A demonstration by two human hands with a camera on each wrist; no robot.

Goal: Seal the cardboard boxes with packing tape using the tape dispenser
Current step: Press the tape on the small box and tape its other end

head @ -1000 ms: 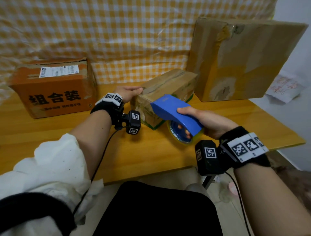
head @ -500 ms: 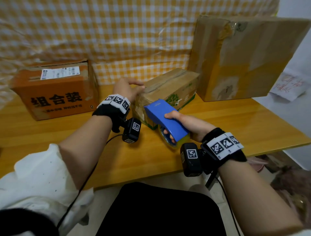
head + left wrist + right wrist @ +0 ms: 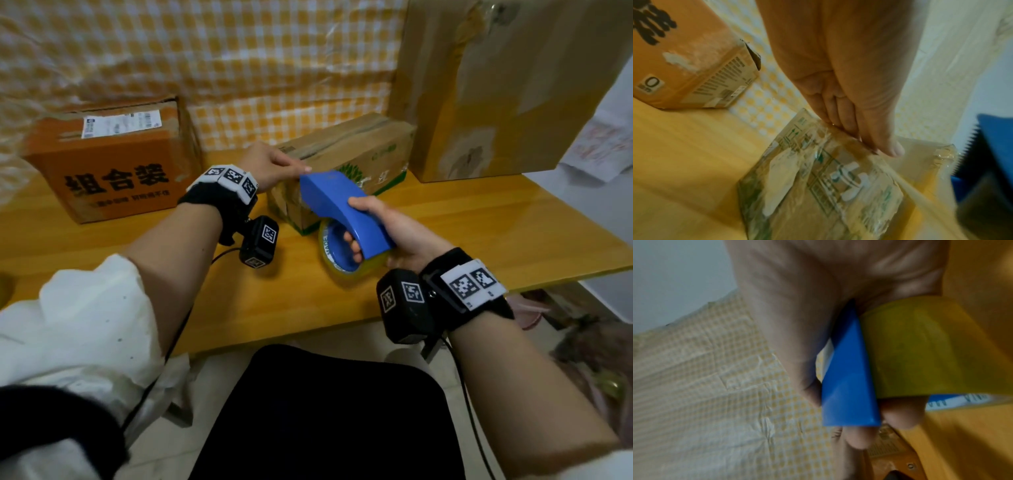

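A small cardboard box [image 3: 346,154] with green print lies mid-table, glossy tape over its near end [image 3: 828,186]. My left hand [image 3: 274,164] presses straight fingers [image 3: 849,126] onto the box's near top edge. My right hand [image 3: 387,229] grips the blue tape dispenser [image 3: 342,205] by its handle, fingers curled through the yellowish tape roll [image 3: 342,263]. The dispenser's front end sits against the box's near top edge, close to my left fingertips. Its toothed blade [image 3: 970,146] shows just right of the box. In the right wrist view the dispenser [image 3: 846,394] and roll [image 3: 931,353] fill the frame.
An orange printed box [image 3: 113,161] stands at the back left. A large taped box [image 3: 496,85] leans at the back right. All rest on a wooden table [image 3: 479,233] before a checked cloth [image 3: 239,68]. Paper [image 3: 603,147] hangs at the far right.
My right hand has lifted the dispenser's front end from the box's near face up to its top edge, beside my left fingertips. The left hand stays on the box.
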